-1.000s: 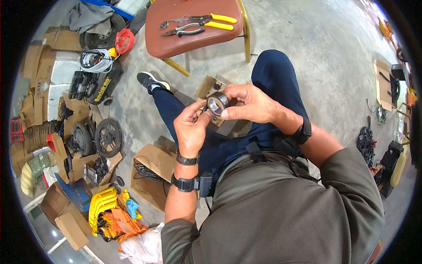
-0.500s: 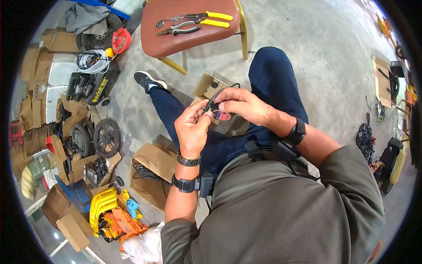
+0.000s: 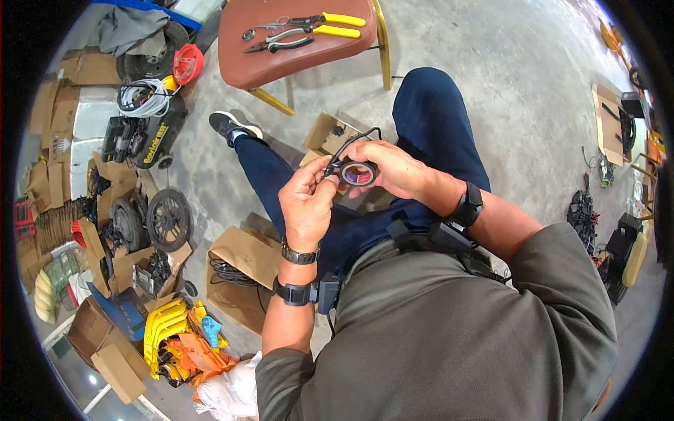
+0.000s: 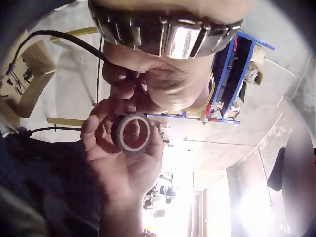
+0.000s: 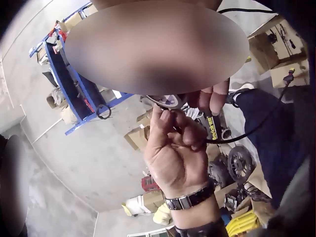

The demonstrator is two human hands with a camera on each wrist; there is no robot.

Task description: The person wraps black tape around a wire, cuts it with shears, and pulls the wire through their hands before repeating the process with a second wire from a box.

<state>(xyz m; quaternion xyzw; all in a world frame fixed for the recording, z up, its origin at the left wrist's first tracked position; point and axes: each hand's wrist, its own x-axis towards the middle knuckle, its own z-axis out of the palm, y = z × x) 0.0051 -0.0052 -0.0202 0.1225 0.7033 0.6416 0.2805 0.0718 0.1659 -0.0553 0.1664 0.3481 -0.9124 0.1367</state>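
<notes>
Tape, wound in a dark roll (image 3: 352, 174), is held above the person's lap by the right hand (image 3: 397, 170), whose fingers curl round it. Just beside the roll, the left hand (image 3: 307, 207) pinches a black cable (image 3: 349, 142) between thumb and fingers. Well apart from both hands, yellow-handled pliers (image 3: 340, 31) lie on a brown chair seat (image 3: 312, 57), and an open cardboard box (image 3: 319, 133) rests on the floor.

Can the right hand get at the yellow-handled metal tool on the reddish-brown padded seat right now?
Probably not straight away: the right hand is holding a roll of black tape, and the seat stands well ahead of it, so a forward lean seems needed. Nothing visible covers the tool's yellow handles.
</notes>
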